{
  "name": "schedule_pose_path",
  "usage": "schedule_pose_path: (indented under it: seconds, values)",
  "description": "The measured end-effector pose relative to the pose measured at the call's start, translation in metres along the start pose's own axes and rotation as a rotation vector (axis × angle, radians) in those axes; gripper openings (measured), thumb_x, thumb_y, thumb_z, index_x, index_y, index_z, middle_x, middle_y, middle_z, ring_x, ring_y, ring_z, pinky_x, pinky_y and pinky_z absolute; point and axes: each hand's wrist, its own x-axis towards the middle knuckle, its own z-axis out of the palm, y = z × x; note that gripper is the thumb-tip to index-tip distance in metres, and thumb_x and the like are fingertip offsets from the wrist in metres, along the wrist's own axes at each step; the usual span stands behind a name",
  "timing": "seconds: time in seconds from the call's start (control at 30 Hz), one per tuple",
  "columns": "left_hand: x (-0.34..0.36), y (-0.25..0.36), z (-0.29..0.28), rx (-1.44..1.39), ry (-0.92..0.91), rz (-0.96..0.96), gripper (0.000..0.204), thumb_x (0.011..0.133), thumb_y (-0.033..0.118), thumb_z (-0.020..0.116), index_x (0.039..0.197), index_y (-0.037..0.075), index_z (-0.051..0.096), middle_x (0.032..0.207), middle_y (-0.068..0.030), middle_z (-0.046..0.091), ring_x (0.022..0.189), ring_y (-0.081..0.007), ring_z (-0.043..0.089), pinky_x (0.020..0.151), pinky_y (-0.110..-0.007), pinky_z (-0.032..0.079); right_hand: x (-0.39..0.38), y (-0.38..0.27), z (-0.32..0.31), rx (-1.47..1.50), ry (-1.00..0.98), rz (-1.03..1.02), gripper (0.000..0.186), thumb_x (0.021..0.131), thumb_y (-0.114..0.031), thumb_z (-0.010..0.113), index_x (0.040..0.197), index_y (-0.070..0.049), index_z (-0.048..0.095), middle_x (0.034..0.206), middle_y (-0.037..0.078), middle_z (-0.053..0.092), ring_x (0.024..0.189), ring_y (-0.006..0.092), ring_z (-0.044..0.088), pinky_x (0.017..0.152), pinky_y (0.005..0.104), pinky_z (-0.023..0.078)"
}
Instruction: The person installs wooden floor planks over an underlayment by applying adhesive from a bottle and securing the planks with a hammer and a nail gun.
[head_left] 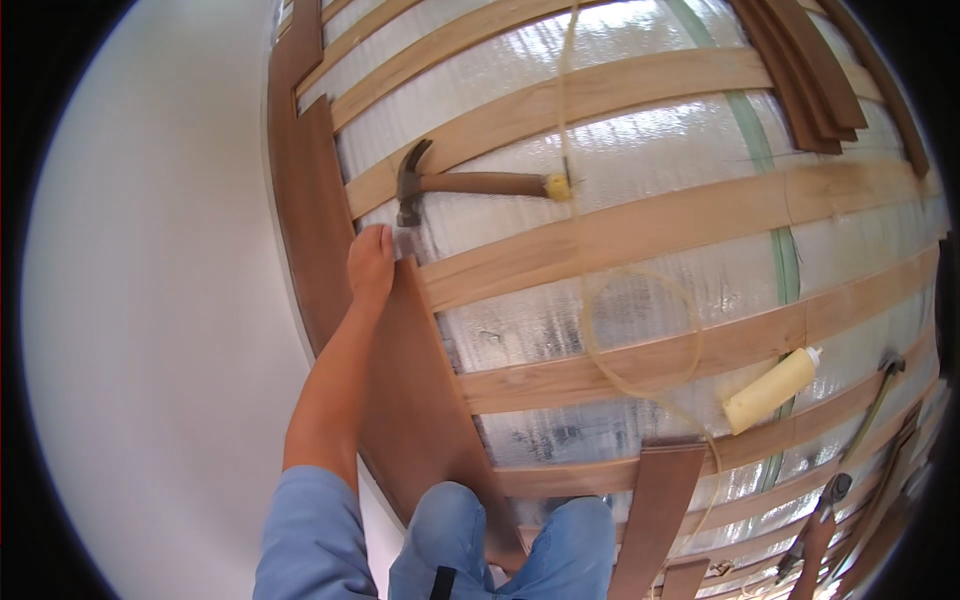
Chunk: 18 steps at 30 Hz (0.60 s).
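Observation:
My left hand (372,262) is closed beside the far end of a brown floorboard (410,360), over the seam with the board row along the wall. Its fingertips are curled out of sight, so whatever they hold is hidden. Just beyond it lies a claw hammer (480,184) with a wooden handle and yellow-wrapped end, its head close to my knuckles. The floorboard runs back toward my knees (580,540). My right hand is out of the picture.
Wooden battens (600,230) cross silvery foil. A pale hose (690,310) loops over them. A yellow bottle (770,390), loose boards (660,500), stacked boards (800,70) and another hammer (870,410) lie about. At lower right, what appears another person's hand (818,530) holds a dark tool. A white wall (160,300) borders the left.

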Motion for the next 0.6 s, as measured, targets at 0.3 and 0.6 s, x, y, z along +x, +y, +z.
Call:
schedule_pose_path:
  seconds: [0.3, 0.6]
  values:
    - [0.021, -0.001, 0.032, -0.168, 0.052, -0.152, 0.017, 0.105, 0.015, 0.049, 0.098, 0.004, 0.060, 0.100, -0.0198, 0.064, 0.097, -0.0433, 0.060, 0.084, -0.053, 0.047, -0.281, -0.311, 0.061, 0.611, -0.291, 0.156, 0.027, 0.095, -0.026, 0.062, 0.102, -0.004, 0.048, 0.060, 0.008, 0.053, 0.042, 0.0200, 0.056, 0.039, 0.0352, 0.052]
    - [0.031, -0.013, 0.037, -0.174, 0.028, 0.030, 0.008, 0.098, 0.006, 0.055, 0.093, 0.004, 0.059, 0.094, -0.0162, 0.060, 0.094, -0.0392, 0.057, 0.084, -0.049, 0.046, -0.406, -0.568, 0.271, 1.020, -0.935, 0.144, 0.027, 0.095, -0.020, 0.064, 0.101, 0.004, 0.053, 0.065, 0.009, 0.056, 0.051, 0.0212, 0.059, 0.052, 0.0412, 0.060]
